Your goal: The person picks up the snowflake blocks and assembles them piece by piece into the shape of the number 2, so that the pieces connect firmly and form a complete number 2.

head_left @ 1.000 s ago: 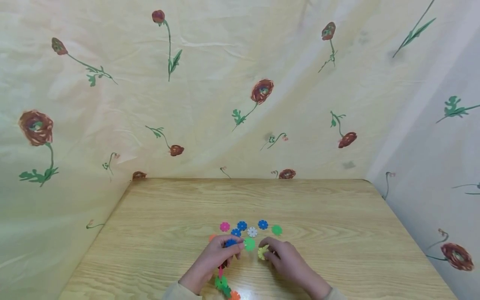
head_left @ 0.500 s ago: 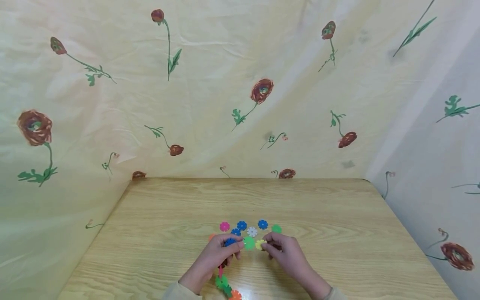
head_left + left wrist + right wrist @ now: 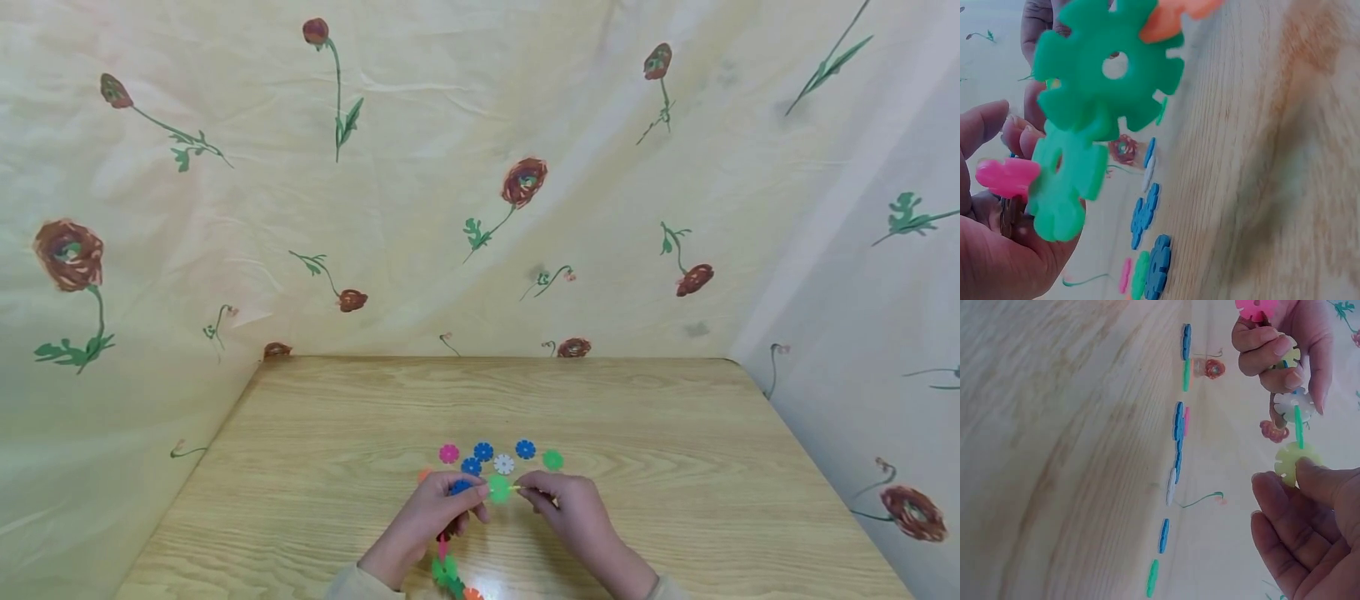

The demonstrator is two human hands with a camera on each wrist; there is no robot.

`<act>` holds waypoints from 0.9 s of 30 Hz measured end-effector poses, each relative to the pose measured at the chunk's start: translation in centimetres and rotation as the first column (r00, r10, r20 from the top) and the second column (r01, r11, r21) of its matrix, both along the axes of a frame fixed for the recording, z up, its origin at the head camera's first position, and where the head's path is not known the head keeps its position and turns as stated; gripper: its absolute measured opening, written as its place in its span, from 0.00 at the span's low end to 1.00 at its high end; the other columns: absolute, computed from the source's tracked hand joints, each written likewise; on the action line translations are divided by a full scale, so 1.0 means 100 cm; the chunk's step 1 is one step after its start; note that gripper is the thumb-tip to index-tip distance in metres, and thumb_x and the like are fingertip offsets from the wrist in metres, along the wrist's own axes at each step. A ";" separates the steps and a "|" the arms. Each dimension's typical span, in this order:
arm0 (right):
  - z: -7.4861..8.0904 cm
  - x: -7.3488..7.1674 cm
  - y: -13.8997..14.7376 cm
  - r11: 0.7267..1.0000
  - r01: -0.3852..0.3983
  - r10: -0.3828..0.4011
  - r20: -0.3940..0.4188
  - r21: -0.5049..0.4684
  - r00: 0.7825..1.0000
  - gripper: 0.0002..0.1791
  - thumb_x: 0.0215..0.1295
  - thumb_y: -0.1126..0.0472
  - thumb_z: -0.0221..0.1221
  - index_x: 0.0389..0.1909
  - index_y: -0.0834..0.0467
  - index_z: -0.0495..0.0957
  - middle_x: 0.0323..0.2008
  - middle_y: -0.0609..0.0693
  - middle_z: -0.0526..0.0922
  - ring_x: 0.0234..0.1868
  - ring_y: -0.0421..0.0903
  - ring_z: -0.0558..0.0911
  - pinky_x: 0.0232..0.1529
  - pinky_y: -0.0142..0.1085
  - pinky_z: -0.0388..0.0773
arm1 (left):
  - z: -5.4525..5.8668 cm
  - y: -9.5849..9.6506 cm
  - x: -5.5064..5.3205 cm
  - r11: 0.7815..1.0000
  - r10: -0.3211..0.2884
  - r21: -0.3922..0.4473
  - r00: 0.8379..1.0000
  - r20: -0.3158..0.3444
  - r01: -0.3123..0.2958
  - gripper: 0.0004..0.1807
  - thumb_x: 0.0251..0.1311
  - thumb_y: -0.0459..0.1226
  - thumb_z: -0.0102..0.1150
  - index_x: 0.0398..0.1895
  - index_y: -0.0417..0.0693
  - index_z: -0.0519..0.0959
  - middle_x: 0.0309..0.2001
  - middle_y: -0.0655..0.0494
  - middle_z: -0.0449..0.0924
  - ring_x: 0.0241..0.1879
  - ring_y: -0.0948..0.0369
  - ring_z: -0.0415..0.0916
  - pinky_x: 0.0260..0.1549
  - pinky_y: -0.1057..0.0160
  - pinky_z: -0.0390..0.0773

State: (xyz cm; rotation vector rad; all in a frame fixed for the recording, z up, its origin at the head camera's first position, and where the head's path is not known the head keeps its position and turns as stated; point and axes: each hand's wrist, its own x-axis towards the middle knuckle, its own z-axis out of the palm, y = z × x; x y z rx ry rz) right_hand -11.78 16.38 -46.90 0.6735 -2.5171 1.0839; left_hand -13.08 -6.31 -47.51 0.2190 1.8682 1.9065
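My left hand [image 3: 437,510] holds a chain of interlocking plastic flower discs, its fingertips at a white disc [image 3: 1293,405] near one end. Beyond the white one, a light green disc [image 3: 499,490] sticks out toward the right. With thumb and fingers, my right hand [image 3: 567,507] pinches a yellow disc [image 3: 1291,464], edge-on in the head view and right at the green disc's rim. From the left hand the chain hangs toward me: pink disc [image 3: 1007,178], green disc [image 3: 1063,181], darker green disc [image 3: 1085,69] and orange disc [image 3: 1175,15]. Fingers hide part of the chain.
Loose discs lie on the wooden table [image 3: 337,417] beyond my hands: a pink disc [image 3: 449,453], several blue ones, a white disc [image 3: 504,464] and a green disc [image 3: 552,460]. An orange disc [image 3: 425,476] peeks out behind the left hand. Flowered cloth [image 3: 420,208] surrounds the table.
My right hand has brought the yellow disc up and left to the green disc, turning it from face-on to edge-on. The left hand has stayed almost still with the chain.
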 end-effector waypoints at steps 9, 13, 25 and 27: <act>-0.005 0.000 -0.001 1.000 -0.025 0.026 -0.076 0.012 0.997 0.13 0.52 0.76 0.68 0.32 0.55 0.86 0.27 0.45 0.86 0.22 0.31 0.78 0.23 0.23 0.75 | -0.006 -0.001 0.000 0.999 -0.025 0.043 1.000 -0.004 0.025 0.15 0.67 0.42 0.59 0.44 0.37 0.81 0.26 0.54 0.83 0.21 0.66 0.71 0.22 0.69 0.73; -0.006 0.000 -0.002 0.999 -0.040 0.040 -0.098 0.003 0.994 0.13 0.51 0.76 0.68 0.32 0.56 0.86 0.26 0.46 0.86 0.22 0.31 0.79 0.24 0.21 0.74 | -0.007 -0.002 0.000 0.998 -0.044 0.045 0.999 0.000 0.044 0.15 0.67 0.41 0.59 0.45 0.37 0.81 0.26 0.54 0.82 0.22 0.66 0.73 0.23 0.69 0.74; -0.007 -0.001 -0.009 0.998 -0.034 0.041 -0.129 0.057 0.991 0.06 0.58 0.68 0.67 0.32 0.54 0.85 0.28 0.45 0.86 0.28 0.31 0.81 0.28 0.23 0.76 | -0.007 -0.007 -0.003 0.998 -0.052 0.020 0.998 0.024 0.052 0.16 0.66 0.43 0.60 0.46 0.38 0.81 0.25 0.56 0.80 0.19 0.66 0.71 0.21 0.68 0.73; -0.008 -0.001 -0.009 0.997 -0.027 0.035 -0.126 0.066 0.991 0.05 0.58 0.67 0.68 0.32 0.54 0.85 0.28 0.46 0.86 0.29 0.31 0.81 0.28 0.23 0.76 | -0.005 -0.007 -0.003 0.998 -0.052 -0.018 0.999 0.011 0.052 0.17 0.66 0.44 0.61 0.46 0.38 0.81 0.24 0.55 0.78 0.18 0.65 0.70 0.20 0.68 0.71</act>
